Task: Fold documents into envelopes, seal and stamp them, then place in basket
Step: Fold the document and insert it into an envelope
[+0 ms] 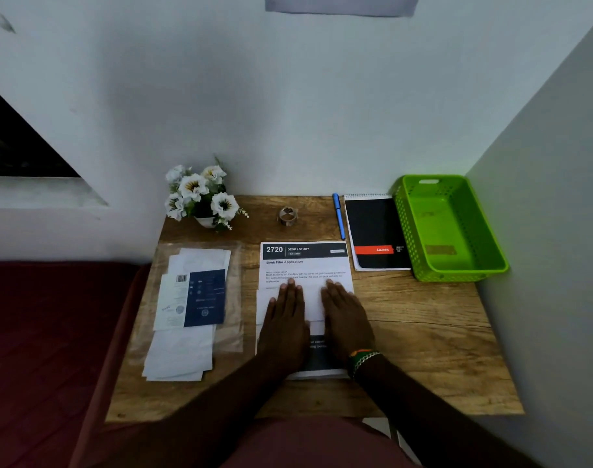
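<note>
Hands flat on document — envelopes left.

My hands cover the document's middle text; the envelope pack's label print is too small to read.

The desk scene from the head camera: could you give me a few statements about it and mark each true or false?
1. Both hands, left hand and right hand, press flat on the printed sheet. True.
2. The green basket already holds a sealed envelope. False: no envelope shows inside it.
3. The blue pen lies just left of the black notepad. True.
4. The tape roll sits inside the basket. False: it stands on the desk, behind the sheet.
5. The envelopes lie right of the sheet. False: they are on its left, below the flowers.
</note>
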Available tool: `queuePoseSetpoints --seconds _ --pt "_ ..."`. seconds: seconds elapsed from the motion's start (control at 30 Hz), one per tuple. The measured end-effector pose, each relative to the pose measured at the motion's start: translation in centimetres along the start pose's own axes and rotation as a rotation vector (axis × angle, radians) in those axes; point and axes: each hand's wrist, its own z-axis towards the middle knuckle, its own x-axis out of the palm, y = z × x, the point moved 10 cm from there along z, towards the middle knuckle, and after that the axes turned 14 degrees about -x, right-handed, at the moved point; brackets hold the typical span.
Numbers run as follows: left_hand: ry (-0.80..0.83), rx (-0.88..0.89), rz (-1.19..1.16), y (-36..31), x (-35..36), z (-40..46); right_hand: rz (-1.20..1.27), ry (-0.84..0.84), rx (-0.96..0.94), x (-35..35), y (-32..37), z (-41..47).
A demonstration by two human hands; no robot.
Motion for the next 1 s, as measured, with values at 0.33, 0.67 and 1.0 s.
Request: queuePoseSetpoints --seconds 0.33,0.67,1.0 --pt "-0.040 -0.008 0.023 1.8 0.3 0.3 -0.020 0.096 -0.029 1.7 0.2 0.0" --pt "-0.085 -0.110 -0.001 4.9 -4.3 2.4 0.022 0.030 -0.011 1.2 0.0 0.2" --pt "-0.075 -0.044 -0.210 3.6 -5.2 3.8 0.160 -0.192 0.066 -2.5 -0.7 1.6"
